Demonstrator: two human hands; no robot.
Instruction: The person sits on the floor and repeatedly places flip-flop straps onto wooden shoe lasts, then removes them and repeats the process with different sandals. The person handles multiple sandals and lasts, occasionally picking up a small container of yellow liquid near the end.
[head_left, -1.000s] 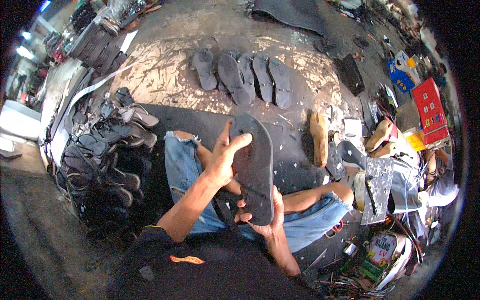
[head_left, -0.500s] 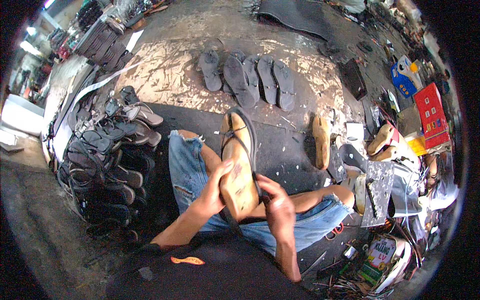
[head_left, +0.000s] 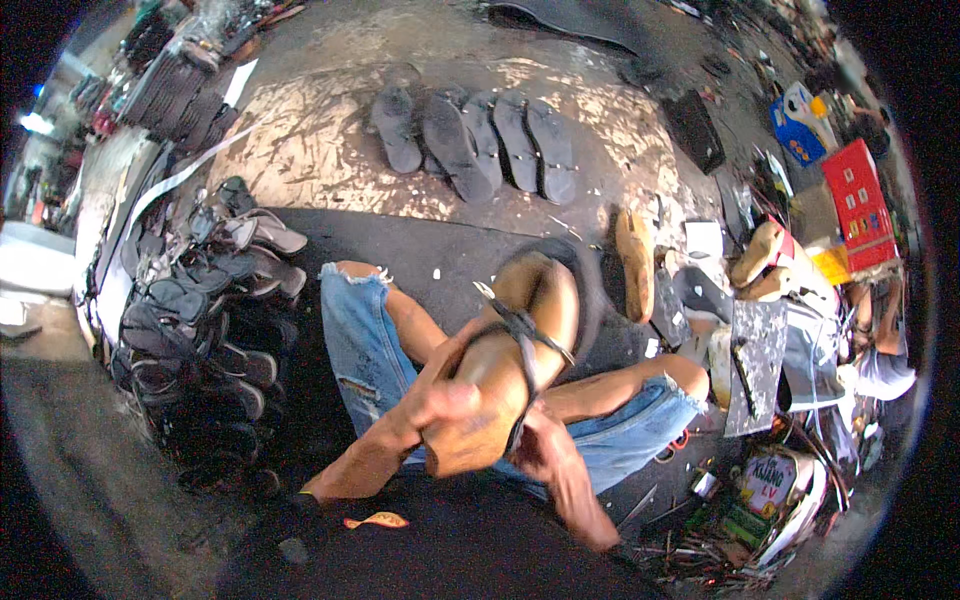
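A yellowish wooden shoe last (head_left: pixel 485 385) is tilted above my lap, with a black sandal strap (head_left: pixel 522 335) crossing over it. The dark sole (head_left: pixel 590 290) behind its toe end is smeared by motion. My left hand (head_left: pixel 435 400) is closed round the last's left side, with the thumb across its upper face. At the lower right side, the fingers of my right hand (head_left: pixel 548 445) are closed where the strap runs down the last; some of them are hidden behind it.
Several dark sandal soles (head_left: pixel 460 145) lie in a row ahead. Sandals (head_left: pixel 210 310) are piled at the left. Another wooden last (head_left: pixel 634 265) lies on the right, near a scuffed board (head_left: pixel 755 365), a red box (head_left: pixel 858 210) and a tin (head_left: pixel 765 490) among scraps.
The last has turned over to show another side and come closer, its toe end swinging right. My left hand has shifted its grip; my right hand has moved lower beside it.
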